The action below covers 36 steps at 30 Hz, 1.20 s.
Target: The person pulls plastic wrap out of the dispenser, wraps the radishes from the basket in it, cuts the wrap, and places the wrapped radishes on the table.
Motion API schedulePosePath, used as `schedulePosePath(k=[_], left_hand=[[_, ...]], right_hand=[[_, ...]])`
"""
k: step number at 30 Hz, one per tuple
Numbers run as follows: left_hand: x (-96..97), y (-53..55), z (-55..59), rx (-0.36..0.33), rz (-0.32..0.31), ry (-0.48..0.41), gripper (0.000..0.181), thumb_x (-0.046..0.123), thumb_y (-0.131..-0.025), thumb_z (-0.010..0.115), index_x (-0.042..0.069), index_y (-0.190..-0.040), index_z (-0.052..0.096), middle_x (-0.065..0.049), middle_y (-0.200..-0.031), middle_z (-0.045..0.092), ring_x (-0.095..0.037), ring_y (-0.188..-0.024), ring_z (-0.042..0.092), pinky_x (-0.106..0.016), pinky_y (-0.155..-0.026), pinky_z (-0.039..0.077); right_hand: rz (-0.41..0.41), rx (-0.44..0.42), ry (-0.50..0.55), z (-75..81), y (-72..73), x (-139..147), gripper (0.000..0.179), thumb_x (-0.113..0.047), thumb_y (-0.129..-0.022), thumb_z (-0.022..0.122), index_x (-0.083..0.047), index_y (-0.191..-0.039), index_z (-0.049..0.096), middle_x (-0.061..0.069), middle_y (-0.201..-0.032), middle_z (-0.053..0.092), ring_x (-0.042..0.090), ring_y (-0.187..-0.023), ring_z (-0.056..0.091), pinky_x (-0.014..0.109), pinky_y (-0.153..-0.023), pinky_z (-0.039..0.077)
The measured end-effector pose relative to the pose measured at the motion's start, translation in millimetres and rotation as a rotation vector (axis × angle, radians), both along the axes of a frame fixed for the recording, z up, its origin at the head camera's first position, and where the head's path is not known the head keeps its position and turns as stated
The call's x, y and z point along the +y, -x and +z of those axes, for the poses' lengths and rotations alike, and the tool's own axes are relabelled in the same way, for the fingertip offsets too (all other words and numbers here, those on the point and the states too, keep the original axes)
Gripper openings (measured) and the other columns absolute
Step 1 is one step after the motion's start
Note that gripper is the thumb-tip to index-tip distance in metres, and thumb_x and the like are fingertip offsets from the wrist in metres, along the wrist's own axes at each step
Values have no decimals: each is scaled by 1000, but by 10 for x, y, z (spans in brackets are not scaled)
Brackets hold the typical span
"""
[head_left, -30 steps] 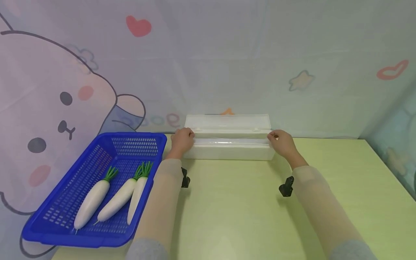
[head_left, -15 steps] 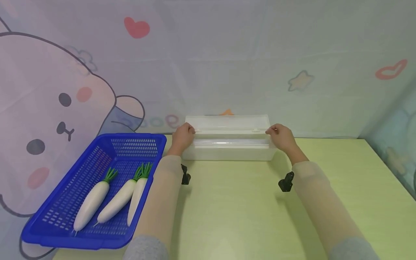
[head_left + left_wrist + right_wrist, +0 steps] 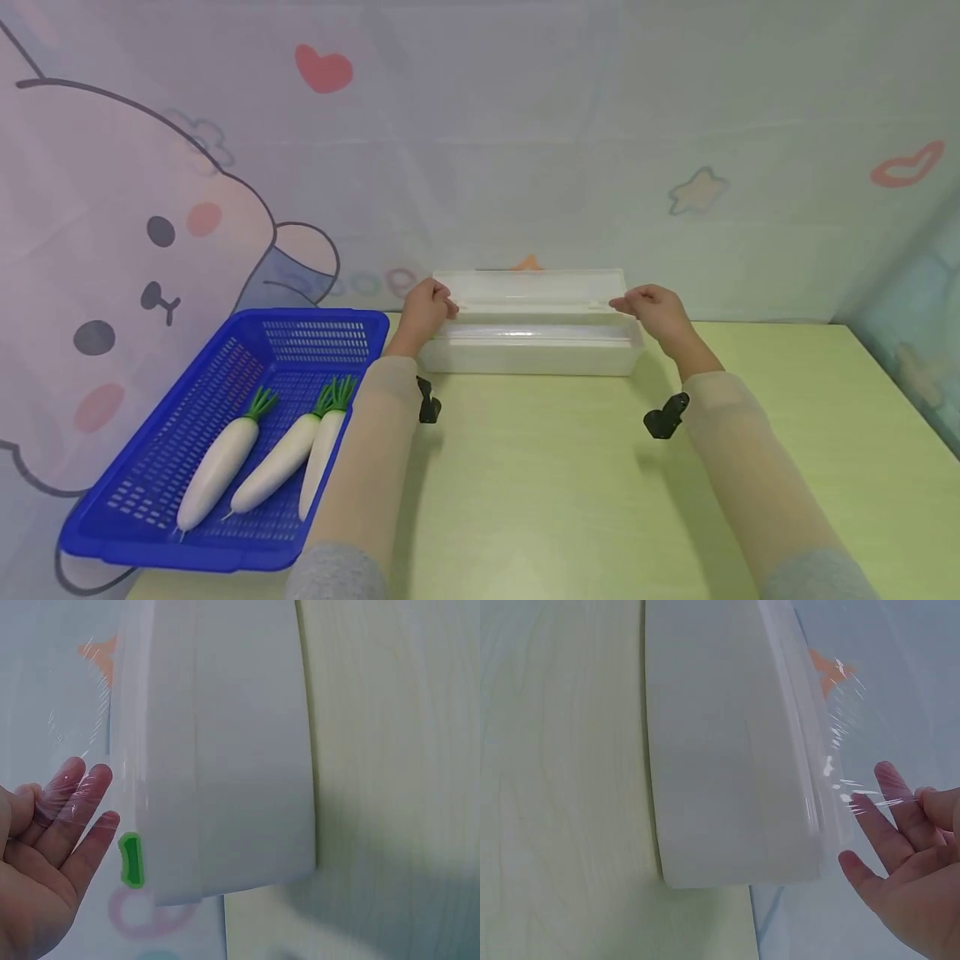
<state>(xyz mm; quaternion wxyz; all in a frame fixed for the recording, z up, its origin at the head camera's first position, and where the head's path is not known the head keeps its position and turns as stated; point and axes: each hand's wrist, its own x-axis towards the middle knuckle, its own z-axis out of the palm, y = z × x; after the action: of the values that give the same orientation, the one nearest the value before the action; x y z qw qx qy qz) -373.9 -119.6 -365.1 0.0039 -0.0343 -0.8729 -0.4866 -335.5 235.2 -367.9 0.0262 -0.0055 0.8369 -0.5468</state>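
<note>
A long white cling film dispenser (image 3: 528, 360) lies near the back of the table with its lid (image 3: 528, 286) raised. Clear cling film (image 3: 846, 791) stretches up from it, faint in the head view. At its left end my left hand (image 3: 426, 315) pinches one edge of the film between thumb and index finger; the other fingers are spread in the left wrist view. My right hand (image 3: 660, 318) pinches the opposite edge the same way, above the right end. A green slider (image 3: 131, 860) shows at the dispenser's left end.
A blue plastic basket (image 3: 187, 557) stands at the left, with three white radishes (image 3: 217, 473) inside. Black wrist mounts (image 3: 666, 417) hang under both forearms. A patterned cloth (image 3: 525, 150) hangs behind the pale green table (image 3: 540, 500).
Both hands have risen a little above the dispenser, the film still pinched between them. The dispenser and basket stay in place; the head view shifts slightly.
</note>
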Motion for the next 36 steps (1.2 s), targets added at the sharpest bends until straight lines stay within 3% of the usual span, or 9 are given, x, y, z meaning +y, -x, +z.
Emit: schedulePosePath(k=[5, 9, 13, 21, 30, 36], left_hand=[[5, 8, 63, -24, 7, -49, 30, 16, -105, 36, -5, -121, 51, -18, -100, 65, -32, -97, 65, -41, -90, 48], [16, 34, 91, -15, 23, -75, 30, 16, -105, 37, -6, -121, 51, -18, -98, 65, -33, -96, 65, -38, -86, 50], [23, 53, 137, -7, 32, -103, 29, 15, -105, 37, -6, -119, 51, -18, -97, 64, -34, -97, 65, -38, -85, 50], [35, 83, 230, -8, 44, -155, 21, 14, -105, 38, -1, -111, 51, -18, -98, 63, -34, -96, 65, -45, -92, 50], [29, 81, 375, 20, 35, -182, 23, 13, -105, 38, -2, -114, 51, -20, -98, 64, -36, -96, 65, -47, -93, 49], [32, 77, 453, 29, 44, -162, 24, 15, -105, 38, -2, -116, 52, -17, -100, 64, -32, -95, 66, -38, -85, 52]], right_hand=[[-30, 6, 129, 26, 12, -3, 35, -23, -106, 36, 5, -125, 43, 22, -133, 56, 23, -119, 58, 36, -105, 41], [-45, -2, 193, 69, 29, -3, 25, -21, -105, 38, -1, -117, 47, 1, -109, 68, 5, -98, 65, 35, -103, 44], [-48, -7, 232, 135, 40, -4, 22, -20, -105, 38, -3, -113, 48, -13, -92, 66, -1, -91, 64, 36, -104, 43], [-57, -18, 257, 217, 67, 9, 21, -21, -105, 38, -4, -112, 49, -10, -97, 67, 2, -94, 65, 36, -104, 42], [-44, -6, 273, 335, 105, 16, 20, -21, -105, 39, -5, -110, 49, -12, -94, 66, 1, -94, 65, 38, -105, 41], [-36, -6, 249, 445, 110, 44, 23, -22, -104, 40, -4, -114, 49, -7, -104, 68, 2, -96, 65, 35, -104, 43]])
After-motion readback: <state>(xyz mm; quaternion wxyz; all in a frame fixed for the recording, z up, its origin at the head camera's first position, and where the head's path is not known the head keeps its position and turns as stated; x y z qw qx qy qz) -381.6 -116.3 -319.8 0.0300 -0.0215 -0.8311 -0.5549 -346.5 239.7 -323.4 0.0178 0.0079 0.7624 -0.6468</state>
